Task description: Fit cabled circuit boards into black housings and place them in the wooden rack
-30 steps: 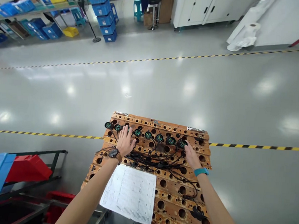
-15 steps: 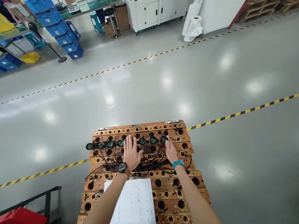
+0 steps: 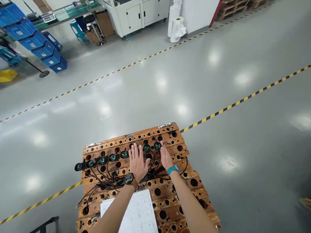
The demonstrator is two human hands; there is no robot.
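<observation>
Several round black parts with green faces stand in a row across a brown panel full of holes. My left hand lies flat over the row with its fingers stretched out, covering part of it. At the right end, my right hand rests with straight fingers against the side of the last round part. Black cables run from the parts and bunch up in front of them. A printed sheet lies on the panel below my left forearm.
Grey floor surrounds the panel, crossed by yellow-black tape lines. Farther off stand stacked blue crates, a white cabinet, wrapped white rolls and wooden pallets. A dark metal frame shows at lower left.
My left hand has shifted right along the row by about one round part. My right hand stays at the right-end part. The camera view has turned, and the panel appears farther left.
</observation>
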